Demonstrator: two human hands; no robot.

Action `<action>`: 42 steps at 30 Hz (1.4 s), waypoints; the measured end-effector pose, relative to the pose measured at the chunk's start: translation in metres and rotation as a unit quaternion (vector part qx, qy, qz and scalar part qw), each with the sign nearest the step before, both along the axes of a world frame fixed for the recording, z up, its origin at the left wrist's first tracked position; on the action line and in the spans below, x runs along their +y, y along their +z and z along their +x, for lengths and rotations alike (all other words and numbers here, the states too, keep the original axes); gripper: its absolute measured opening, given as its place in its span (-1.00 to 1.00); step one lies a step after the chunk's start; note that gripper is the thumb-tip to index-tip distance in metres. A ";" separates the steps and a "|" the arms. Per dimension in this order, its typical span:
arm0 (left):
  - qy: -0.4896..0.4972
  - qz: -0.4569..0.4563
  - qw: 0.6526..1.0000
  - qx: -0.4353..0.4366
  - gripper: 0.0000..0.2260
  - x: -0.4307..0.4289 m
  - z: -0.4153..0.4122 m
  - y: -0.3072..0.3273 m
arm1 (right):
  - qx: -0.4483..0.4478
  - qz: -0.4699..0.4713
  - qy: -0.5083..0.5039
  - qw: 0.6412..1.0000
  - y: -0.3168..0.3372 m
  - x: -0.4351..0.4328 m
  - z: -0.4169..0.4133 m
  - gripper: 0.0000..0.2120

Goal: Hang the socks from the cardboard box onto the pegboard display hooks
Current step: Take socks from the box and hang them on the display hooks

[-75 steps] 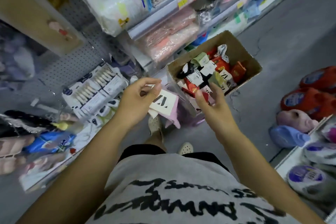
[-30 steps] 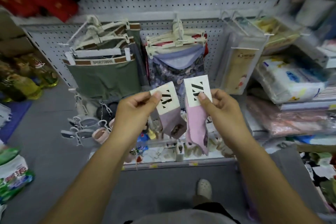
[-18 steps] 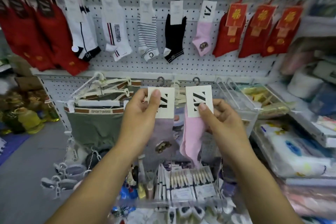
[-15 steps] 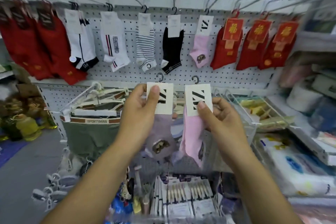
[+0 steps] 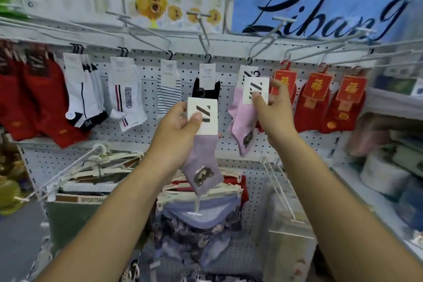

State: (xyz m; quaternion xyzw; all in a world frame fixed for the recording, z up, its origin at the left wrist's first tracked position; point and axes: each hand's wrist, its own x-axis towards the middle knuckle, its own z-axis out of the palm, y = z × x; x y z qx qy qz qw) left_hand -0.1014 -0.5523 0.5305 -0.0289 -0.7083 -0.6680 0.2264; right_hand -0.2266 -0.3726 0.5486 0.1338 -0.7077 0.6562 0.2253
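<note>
Pegboard (image 5: 148,75) with socks on hooks, left hand (image 5: 180,126) pinches the card of a purple sock (image 5: 202,146), held low before a hung black sock (image 5: 216,89), right hand (image 5: 272,110) pinches the card of a pink sock (image 5: 246,117), raised near a hook (image 5: 250,60)

Covered, cropped, blurred

The lilac sock's (image 5: 201,162) card hides most of the black sock (image 5: 196,86) on the pegboard (image 5: 146,71), and the left hand (image 5: 180,126) covers part of that card. The right hand (image 5: 274,110) masks the pink sock's (image 5: 242,126) card edge. Red socks (image 5: 13,98) are cut off at the pegboard's left edge. Packages (image 5: 389,167) past its right edge are blurred.
</note>
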 end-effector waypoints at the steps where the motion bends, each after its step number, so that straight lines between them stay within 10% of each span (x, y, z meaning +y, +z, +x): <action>1: -0.002 -0.006 1.000 0.003 -0.81 -0.001 -0.007 0.003 | 0.006 0.006 -0.009 1.000 0.007 -0.002 -0.012 -0.57; 25: -0.079 -0.035 0.996 0.020 -0.84 -0.010 -0.119 0.017 | 0.022 0.091 -0.100 0.991 0.011 -0.002 -0.063 -0.57; 33: -0.131 -0.065 0.988 0.049 -0.83 0.014 -0.133 0.023 | 0.026 0.054 0.053 0.997 0.016 -0.006 -0.020 -0.73; 42: 0.173 -0.187 0.953 0.162 -0.57 -0.018 -0.158 0.040 | 0.047 0.065 -0.064 0.995 0.030 0.008 -0.047 -0.73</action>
